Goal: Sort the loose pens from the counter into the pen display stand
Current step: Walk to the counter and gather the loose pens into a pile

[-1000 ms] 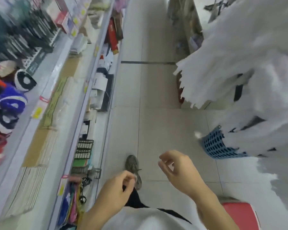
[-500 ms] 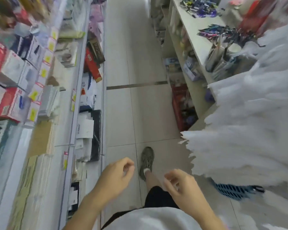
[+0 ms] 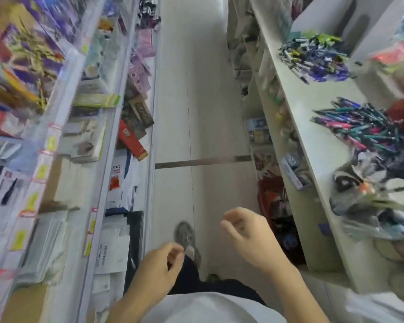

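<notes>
Two heaps of loose pens lie on the white counter (image 3: 317, 145) at my right: a near heap of blue, teal and pink pens (image 3: 362, 127) and a far heap of dark and yellow-green pens (image 3: 313, 57). A blurred cluster of pen holders (image 3: 373, 201) stands at the counter's near end; I cannot tell whether it is the display stand. My left hand (image 3: 159, 269) and my right hand (image 3: 250, 234) hang low over the aisle floor with fingers loosely curled, holding nothing, well left of the counter.
Tall shelves (image 3: 98, 127) full of stationery line the left side of a narrow tiled aisle (image 3: 196, 113). Under the counter are lower shelves with small boxes and a red basket (image 3: 271, 201). My shoe (image 3: 184, 234) is on the floor ahead.
The view has swung up and right, so the counter with its pen heaps has come into sight. Both hands stay empty and have drifted slightly apart.
</notes>
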A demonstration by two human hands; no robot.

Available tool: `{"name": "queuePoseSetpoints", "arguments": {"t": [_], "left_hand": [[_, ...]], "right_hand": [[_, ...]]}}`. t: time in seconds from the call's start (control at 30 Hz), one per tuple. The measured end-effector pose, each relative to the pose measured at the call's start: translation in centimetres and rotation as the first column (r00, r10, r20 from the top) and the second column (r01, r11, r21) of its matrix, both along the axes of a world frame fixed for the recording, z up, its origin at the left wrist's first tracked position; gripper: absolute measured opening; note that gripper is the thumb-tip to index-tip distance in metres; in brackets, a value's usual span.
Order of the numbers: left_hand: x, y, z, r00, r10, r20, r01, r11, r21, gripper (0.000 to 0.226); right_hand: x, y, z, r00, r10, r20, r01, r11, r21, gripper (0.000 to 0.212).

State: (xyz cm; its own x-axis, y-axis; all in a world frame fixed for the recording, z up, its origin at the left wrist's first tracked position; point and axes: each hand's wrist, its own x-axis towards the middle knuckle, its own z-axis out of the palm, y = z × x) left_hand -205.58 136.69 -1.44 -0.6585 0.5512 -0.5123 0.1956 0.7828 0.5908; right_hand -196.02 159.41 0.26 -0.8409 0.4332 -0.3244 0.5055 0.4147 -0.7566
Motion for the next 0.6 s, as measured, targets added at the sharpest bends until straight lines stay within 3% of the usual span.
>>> {"name": "queuePoseSetpoints", "arguments": {"t": [0.13,0.3,0.6], "left_hand": [[-9.4,7.9,-1.9,0.998,-0.007,0.060,0.005,1.000,0.028,0.009],[-23.8,19.0,-2.2,0.992,-0.125,0.010,0.124,0.991,0.040,0.009],[-43.9,42.1,0.2,0.926,-0.376,-0.044,0.378,0.924,0.060,0.009]], "right_hand": [[-9.9,7.4,-1.3,0.999,-0.031,-0.013,0.032,0.999,0.009,0.015],[-21.1,16.9,-1.8,0.993,-0.112,0.031,0.112,0.994,0.011,0.019],[-32.5,32.5,-1.9,0.935,-0.308,0.176,0.320,0.946,-0.046,0.013]]}}
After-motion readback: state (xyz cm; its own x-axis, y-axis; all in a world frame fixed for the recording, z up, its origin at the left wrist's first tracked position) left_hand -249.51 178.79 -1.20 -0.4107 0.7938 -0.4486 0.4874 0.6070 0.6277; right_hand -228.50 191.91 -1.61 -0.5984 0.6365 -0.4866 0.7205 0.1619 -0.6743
